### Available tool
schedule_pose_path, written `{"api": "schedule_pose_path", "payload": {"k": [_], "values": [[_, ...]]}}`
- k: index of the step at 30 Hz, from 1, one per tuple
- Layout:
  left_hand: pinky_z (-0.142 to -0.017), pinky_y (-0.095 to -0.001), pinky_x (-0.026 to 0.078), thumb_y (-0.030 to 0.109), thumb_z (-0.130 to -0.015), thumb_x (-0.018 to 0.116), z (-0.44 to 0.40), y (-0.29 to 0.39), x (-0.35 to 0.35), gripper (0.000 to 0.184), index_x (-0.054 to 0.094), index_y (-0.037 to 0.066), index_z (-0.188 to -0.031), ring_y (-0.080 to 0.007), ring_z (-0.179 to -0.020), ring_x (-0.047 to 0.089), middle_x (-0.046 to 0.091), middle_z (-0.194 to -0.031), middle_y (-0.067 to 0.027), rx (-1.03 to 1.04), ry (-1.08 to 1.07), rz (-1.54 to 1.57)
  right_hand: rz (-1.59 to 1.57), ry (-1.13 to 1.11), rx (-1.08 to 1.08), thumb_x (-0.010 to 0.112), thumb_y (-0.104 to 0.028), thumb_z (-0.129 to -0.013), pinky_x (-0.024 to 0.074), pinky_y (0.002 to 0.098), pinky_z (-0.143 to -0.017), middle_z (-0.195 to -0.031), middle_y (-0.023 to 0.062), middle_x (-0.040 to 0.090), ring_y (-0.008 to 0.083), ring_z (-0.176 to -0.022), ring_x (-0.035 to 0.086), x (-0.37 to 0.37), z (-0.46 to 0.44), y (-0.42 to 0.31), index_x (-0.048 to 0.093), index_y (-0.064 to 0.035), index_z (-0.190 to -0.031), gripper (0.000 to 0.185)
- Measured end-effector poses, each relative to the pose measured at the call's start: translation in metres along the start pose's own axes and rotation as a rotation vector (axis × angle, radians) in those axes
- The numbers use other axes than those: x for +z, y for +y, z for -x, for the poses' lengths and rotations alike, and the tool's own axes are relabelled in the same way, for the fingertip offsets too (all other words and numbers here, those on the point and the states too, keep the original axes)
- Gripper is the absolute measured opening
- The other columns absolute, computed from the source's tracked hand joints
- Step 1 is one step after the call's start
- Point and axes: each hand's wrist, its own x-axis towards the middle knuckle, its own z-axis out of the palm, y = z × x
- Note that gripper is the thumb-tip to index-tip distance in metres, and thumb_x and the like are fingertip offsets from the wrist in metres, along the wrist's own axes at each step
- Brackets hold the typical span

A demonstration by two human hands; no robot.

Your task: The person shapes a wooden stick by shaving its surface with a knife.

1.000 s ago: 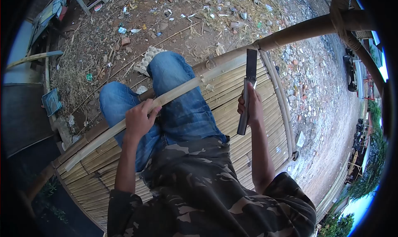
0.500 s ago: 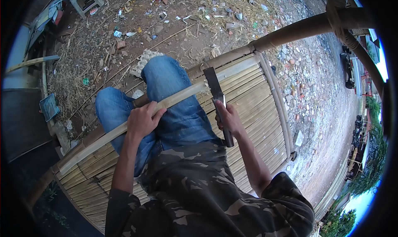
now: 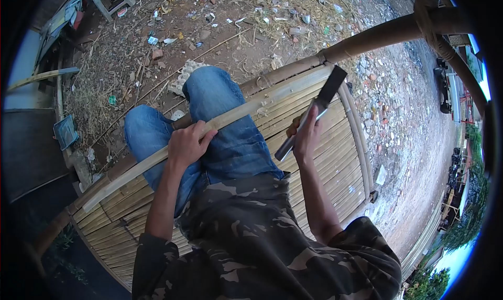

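A long split bamboo strip (image 3: pixel 238 113) lies slanted across my thighs, from the lower left up to the far right. My left hand (image 3: pixel 187 144) is closed over it near its middle, thumb on the near edge. My right hand (image 3: pixel 307 135) is wrapped round the handle of a machete (image 3: pixel 332 85) with a broad, dark, square-ended blade. The blade points up and to the right, apart from the strip. Small pale shavings (image 3: pixel 263 111) lie on the strip just right of my knee.
I sit on a slatted bamboo bench (image 3: pixel 327 153) with a thick bamboo pole (image 3: pixel 382 38) at its far right. Beyond lies littered dirt ground (image 3: pixel 220 30). A plastic stool (image 3: pixel 112 0) stands at the back left, and a blue container (image 3: pixel 65 133) is at the left.
My right hand has lifted the machete away from the strip, and its blade has swung to the right. My left hand still grips the strip in nearly the same place.
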Motion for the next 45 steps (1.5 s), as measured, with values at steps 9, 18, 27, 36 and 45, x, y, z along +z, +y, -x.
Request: {"api": "schedule_pose_path", "payload": {"k": [9,18,27,36,45], "values": [[-0.053,-0.0462,0.052,0.046,-0.094,0.058,-0.006,-0.002,0.003,0.041,0.058,0.006,-0.086,-0.0373,-0.063,0.067,0.067,-0.070,-0.0163,-0.011,-0.016,-0.007,0.300,-0.203,0.057,0.051,-0.050,-0.098,0.0394,0.0265,-0.043,-0.058,0.0004,0.045,0.0101,-0.045,0.044,-0.010,0.005,0.010,0.042,-0.0097,-0.081,0.045],[-0.051,-0.0461,0.052,0.048,-0.093,0.057,-0.005,0.000,0.001,0.042,0.057,0.007,-0.084,-0.0372,-0.061,0.066,0.066,-0.068,-0.0165,-0.013,-0.023,-0.006,0.272,-0.244,0.177,0.050,-0.050,-0.099,0.0381,0.0252,-0.042,-0.059,0.0006,0.045,0.0099,-0.045,0.044,-0.010,0.007,0.014,0.043,-0.0105,-0.083,0.043],[-0.051,-0.0460,0.052,0.049,-0.094,0.056,-0.006,-0.001,0.001,0.044,0.056,0.006,-0.082,-0.0372,-0.061,0.066,0.066,-0.067,-0.0165,-0.011,-0.030,-0.012,0.327,-0.285,0.177,0.051,-0.051,-0.098,0.0370,0.0264,-0.043,-0.058,0.0001,0.043,0.0092,-0.045,0.043,-0.016,0.004,0.020,0.042,-0.0100,-0.082,0.045],[-0.051,-0.0458,0.051,0.050,-0.093,0.056,-0.006,-0.001,0.001,0.046,0.055,0.006,-0.080,-0.0368,-0.060,0.066,0.064,-0.064,-0.0159,-0.017,-0.017,-0.007,0.280,-0.315,0.236,0.049,-0.051,-0.098,0.0391,0.0278,-0.042,-0.060,0.0021,0.046,0.0108,-0.047,0.046,-0.014,0.009,0.023,0.044,-0.0085,-0.084,0.045],[-0.050,-0.0453,0.051,0.050,-0.092,0.058,-0.005,0.000,0.001,0.045,0.056,0.007,-0.080,-0.0362,-0.059,0.066,0.064,-0.063,-0.0153,-0.013,0.003,0.002,0.208,-0.292,0.311,0.052,-0.051,-0.098,0.0362,0.0279,-0.042,-0.060,0.0012,0.045,0.0102,-0.045,0.041,-0.009,0.016,0.016,0.042,-0.0110,-0.086,0.043]]}}
